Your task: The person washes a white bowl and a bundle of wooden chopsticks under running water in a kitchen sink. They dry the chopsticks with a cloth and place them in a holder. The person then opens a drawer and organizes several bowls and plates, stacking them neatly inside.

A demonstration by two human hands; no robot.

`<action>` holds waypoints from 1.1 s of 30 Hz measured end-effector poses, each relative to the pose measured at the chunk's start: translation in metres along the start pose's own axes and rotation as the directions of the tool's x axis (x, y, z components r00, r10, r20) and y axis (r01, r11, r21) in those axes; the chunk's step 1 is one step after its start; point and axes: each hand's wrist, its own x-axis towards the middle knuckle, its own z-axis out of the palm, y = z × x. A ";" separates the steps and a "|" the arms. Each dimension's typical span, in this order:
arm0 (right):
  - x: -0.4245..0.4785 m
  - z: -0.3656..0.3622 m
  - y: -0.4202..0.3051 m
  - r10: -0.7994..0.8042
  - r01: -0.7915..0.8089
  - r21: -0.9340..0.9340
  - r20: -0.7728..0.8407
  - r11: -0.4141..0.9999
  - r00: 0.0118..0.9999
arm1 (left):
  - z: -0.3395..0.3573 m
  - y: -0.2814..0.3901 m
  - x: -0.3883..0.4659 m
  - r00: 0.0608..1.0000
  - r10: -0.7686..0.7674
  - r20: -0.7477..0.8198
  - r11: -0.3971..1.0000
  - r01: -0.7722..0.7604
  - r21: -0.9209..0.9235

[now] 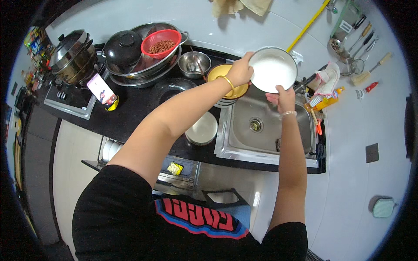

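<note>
A round white dish with a dark rim (273, 69) is held up over the back of the steel sink (238, 130). My left hand (241, 72), with a yellow bangle at the wrist, grips its left edge. The lower edge is gripped by my right hand (283, 99), which wears a beaded bracelet. Below and behind my left hand, a yellow bowl (218, 72) rests on a stack of dishes (226, 103) at the sink's left edge. Another stack of pale dishes (201, 129) stands on the black counter (127, 122), left of the sink.
Left of the sink are a steel bowl with utensils (195, 62), large pans with a black lid (123, 48), a red basket of reddish nuts or beans (161, 42), a propped phone (101, 89) and a steamer pot (70, 58). Bottles and brushes crowd the sink's right edge; an open drawer (179, 169) lies below.
</note>
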 end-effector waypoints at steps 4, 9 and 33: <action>0.001 -0.038 -0.005 -0.108 0.108 0.015 -0.019 0.994 0.994 | 0.029 0.014 0.007 0.900 0.437 0.006 0.868 -0.423 0.262; 0.010 -0.066 0.015 -0.077 0.291 0.673 -0.329 0.680 0.941 | 0.054 0.017 0.006 0.811 0.584 -0.042 0.802 -0.569 0.183; -0.302 0.113 0.091 0.140 -0.050 -0.195 0.477 0.979 0.868 | -0.189 -0.028 -0.308 0.723 -0.447 0.526 0.803 0.584 -0.120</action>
